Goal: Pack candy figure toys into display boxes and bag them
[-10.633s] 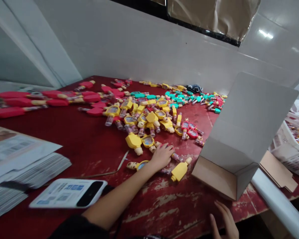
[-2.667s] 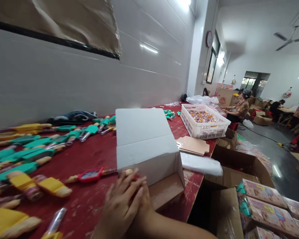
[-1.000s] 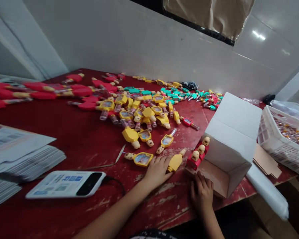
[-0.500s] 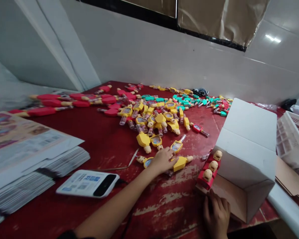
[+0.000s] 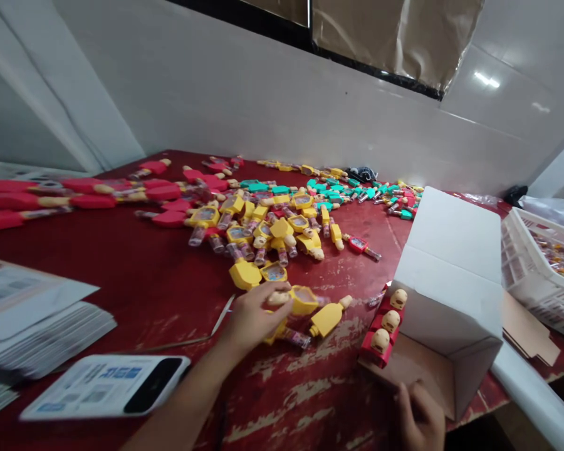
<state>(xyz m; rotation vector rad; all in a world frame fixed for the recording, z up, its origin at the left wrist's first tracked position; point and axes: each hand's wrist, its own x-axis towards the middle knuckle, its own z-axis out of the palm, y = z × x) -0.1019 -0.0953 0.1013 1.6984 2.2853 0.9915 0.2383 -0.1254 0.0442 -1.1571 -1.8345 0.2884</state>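
Note:
My left hand (image 5: 258, 313) is closed round the beige head of a yellow toy (image 5: 304, 299), whose body points to the right. Below it, another yellow toy (image 5: 275, 331) lies partly behind my fingers, and one more yellow toy (image 5: 328, 318) rests just to the right. My right hand (image 5: 419, 413) has its fingers curled at the near edge of an open white cardboard box (image 5: 451, 275) lying on its side; what it holds, if anything, is hidden. Three red toys with beige heads (image 5: 380, 341) stand in a row at the box's left edge.
A pile of yellow toys (image 5: 282, 228) lies mid-table, with red toys (image 5: 91, 200) to the left and green toys (image 5: 338, 191) behind. Stacked flat cartons (image 5: 51, 338) and a white scale (image 5: 103, 385) are at left. A white basket (image 5: 540, 263) stands at right.
My left hand has moved left and closed on a yellow toy's head, and that toy has shifted. My right hand has moved slightly down and right. The view has turned a little.

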